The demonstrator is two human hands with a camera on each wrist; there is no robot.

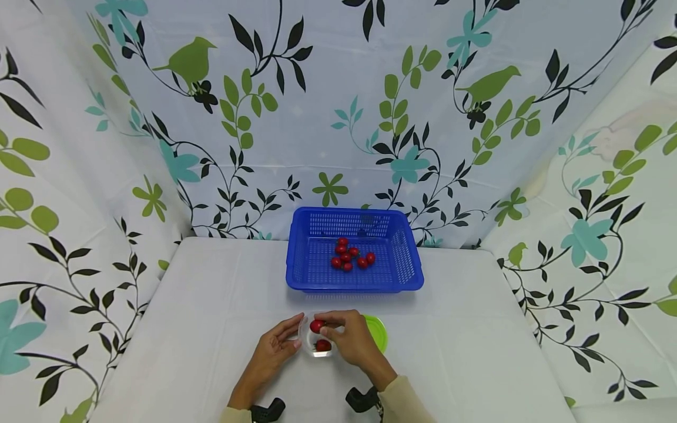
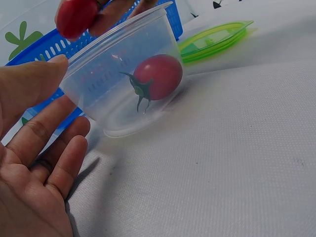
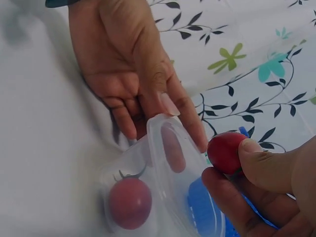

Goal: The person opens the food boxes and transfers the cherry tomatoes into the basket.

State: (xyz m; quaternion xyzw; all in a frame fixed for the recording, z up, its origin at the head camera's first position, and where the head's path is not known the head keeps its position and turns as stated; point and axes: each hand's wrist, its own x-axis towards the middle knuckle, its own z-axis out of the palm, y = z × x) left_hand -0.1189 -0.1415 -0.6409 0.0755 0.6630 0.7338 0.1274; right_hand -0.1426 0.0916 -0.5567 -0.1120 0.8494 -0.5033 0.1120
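My left hand point(image 1: 272, 351) holds a small clear plastic container point(image 2: 106, 101) by its side, with the thumb at the rim and a forefinger round the wall. One cherry tomato point(image 2: 159, 78) with a green stem lies inside on the bottom. Between thumb and fingers, my right hand point(image 1: 350, 339) pinches another red cherry tomato point(image 3: 227, 153) right over the container's open mouth. Partly hidden behind the right hand, a bright green lid point(image 1: 377, 332) lies on the table.
A blue plastic basket point(image 1: 354, 283) with several cherry tomatoes point(image 1: 345, 257) stands at the back of the white-covered table point(image 1: 222, 282). Patterned cloth point(image 1: 328, 141) hangs behind and on both sides.
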